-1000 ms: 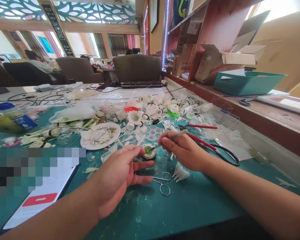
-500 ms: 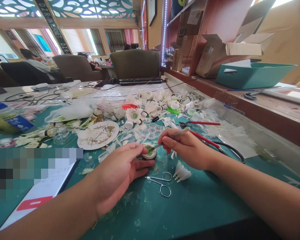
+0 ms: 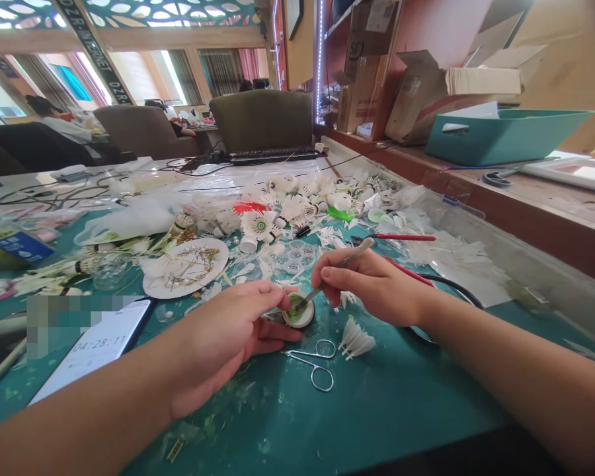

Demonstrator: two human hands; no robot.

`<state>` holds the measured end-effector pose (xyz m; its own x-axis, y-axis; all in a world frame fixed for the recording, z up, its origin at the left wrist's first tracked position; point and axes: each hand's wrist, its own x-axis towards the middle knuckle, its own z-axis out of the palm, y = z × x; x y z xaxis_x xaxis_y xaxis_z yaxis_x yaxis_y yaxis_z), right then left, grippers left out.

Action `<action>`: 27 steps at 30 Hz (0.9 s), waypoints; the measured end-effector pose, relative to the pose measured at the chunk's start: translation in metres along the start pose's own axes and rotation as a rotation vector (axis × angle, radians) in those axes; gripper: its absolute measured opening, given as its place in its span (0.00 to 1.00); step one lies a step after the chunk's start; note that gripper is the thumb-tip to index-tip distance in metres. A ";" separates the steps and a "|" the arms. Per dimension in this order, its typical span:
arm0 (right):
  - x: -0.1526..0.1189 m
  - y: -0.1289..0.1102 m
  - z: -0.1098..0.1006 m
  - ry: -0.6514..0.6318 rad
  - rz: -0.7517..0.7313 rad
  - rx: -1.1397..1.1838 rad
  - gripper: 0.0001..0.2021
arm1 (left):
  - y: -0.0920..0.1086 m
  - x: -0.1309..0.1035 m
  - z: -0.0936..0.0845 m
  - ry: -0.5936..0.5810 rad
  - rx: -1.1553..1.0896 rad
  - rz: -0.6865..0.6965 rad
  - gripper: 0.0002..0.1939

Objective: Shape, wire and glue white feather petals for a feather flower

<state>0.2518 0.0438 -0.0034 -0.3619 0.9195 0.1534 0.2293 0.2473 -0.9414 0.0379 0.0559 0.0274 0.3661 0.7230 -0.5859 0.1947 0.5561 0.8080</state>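
Observation:
My left hand point(image 3: 235, 324) is closed around the edge of a small round white piece point(image 3: 305, 320) with a green top, thumb and forefinger at its rim and the other fingers beneath. My right hand point(image 3: 364, 281) grips a slim grey tool point(image 3: 361, 250) like a pen. The tool's lower tip touches the green top. Just below them lie small silver scissors point(image 3: 322, 377), blades pointing left, and a little fan of trimmed white feathers point(image 3: 357, 338). Whether my left fingertips also pinch something tiny I cannot tell.
Behind my hands lie a white plate point(image 3: 212, 285) of gold-coloured bits, a heap of shuttlecocks point(image 3: 262, 225) and red-handled pliers point(image 3: 406, 237). A phone point(image 3: 92, 350) rests beside my left forearm. A teal bin point(image 3: 510, 139) stands on the right ledge. Other people sit far back left.
The round piece is tilted more towards me, showing more of its white side. The tool's tip has shifted slightly over the green. The whole view has moved a little.

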 end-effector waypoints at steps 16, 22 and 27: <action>0.006 0.003 0.001 0.086 0.151 0.230 0.10 | -0.007 0.005 -0.010 -0.092 0.126 0.040 0.15; 0.006 0.006 -0.001 0.158 0.151 0.294 0.09 | -0.009 0.007 -0.013 -0.097 0.131 0.035 0.15; 0.005 0.010 -0.006 0.208 0.151 0.359 0.08 | -0.007 0.006 -0.013 -0.065 0.167 0.024 0.16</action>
<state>0.2579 0.0528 -0.0105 -0.1506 0.9882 0.0290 -0.0763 0.0176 -0.9969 0.0272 0.0613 0.0170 0.4298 0.7038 -0.5657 0.3317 0.4596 0.8238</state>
